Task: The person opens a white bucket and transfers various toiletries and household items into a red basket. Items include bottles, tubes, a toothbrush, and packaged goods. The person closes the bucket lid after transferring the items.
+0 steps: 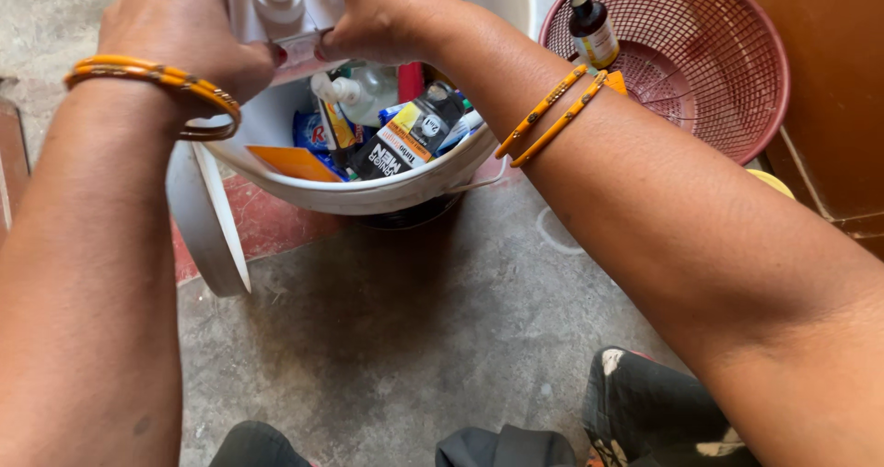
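Left hand (184,29) and right hand (387,16) both grasp a white pump bottle (281,6), upright over the white bucket (368,191), long axis vertical, pump up. Bucket holds a black-and-orange tube (410,135) and a blue packet (308,134); a small dark bottle (592,29) with a yellow label stands in the red basket (737,80).

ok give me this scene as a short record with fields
left hand: grips white pump bottle from the left
right hand: grips the same bottle from the right
below hands: white bucket full of toiletry tubes and packets
beside bucket: white lid leaning on its left side
right of bucket: red mesh basket holding a small dark bottle
surface: concrete floor
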